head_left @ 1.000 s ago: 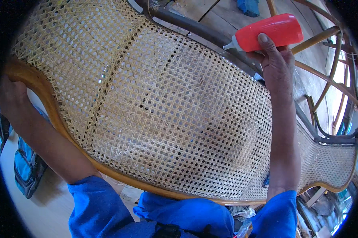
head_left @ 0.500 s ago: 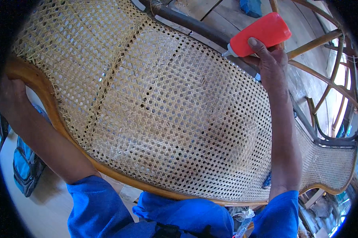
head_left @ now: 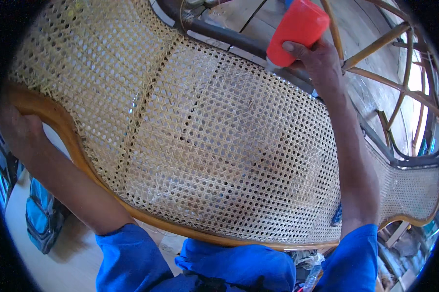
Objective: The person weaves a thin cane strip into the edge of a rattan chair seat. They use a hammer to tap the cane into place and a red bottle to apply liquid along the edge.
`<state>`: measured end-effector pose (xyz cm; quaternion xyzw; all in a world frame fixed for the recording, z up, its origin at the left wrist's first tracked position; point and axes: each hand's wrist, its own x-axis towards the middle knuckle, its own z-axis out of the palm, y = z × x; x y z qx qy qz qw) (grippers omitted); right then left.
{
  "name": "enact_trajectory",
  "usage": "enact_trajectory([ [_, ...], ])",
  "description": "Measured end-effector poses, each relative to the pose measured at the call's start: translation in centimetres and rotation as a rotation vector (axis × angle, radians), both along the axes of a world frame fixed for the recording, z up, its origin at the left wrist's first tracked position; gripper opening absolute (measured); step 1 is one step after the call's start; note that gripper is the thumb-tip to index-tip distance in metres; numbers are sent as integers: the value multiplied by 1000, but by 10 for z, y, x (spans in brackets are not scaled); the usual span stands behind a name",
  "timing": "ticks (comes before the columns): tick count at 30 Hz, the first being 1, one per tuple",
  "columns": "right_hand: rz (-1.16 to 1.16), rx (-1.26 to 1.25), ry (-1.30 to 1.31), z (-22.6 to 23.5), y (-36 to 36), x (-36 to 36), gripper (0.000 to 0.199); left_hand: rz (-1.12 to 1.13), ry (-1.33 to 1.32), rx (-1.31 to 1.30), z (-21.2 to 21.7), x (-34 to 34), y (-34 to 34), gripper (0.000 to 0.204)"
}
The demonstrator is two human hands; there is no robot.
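A long chair panel of woven cane (head_left: 219, 146) in a curved wooden frame (head_left: 78, 151) fills most of the view, lying across my lap. My right hand (head_left: 317, 61) is at the panel's far edge, wrapped around a red plastic bottle (head_left: 297, 29) that is tipped with its tip down against the weave. My left hand (head_left: 17, 131) grips the wooden frame rail at the left edge; its fingers are partly hidden behind the rail. Blue sleeves cover both upper arms.
A bare rattan chair frame (head_left: 375, 73) stands at the upper right over a wooden floor (head_left: 239, 14). A dark metal bar (head_left: 219, 34) runs behind the panel's far edge. A blue-and-black bag (head_left: 39, 219) lies on the floor at lower left.
My right hand has swung the red bottle from lying sideways to a steeper, nozzle-down tilt at the panel's far edge. The left hand has kept its hold on the frame.
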<state>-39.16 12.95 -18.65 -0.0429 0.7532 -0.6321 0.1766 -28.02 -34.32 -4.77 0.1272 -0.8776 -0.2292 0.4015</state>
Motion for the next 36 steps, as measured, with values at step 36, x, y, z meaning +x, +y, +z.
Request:
enact_trajectory([
  [36, -158, 22, -31, 5, -14, 3, 44, -71, 263, 544, 9, -14, 58, 61],
])
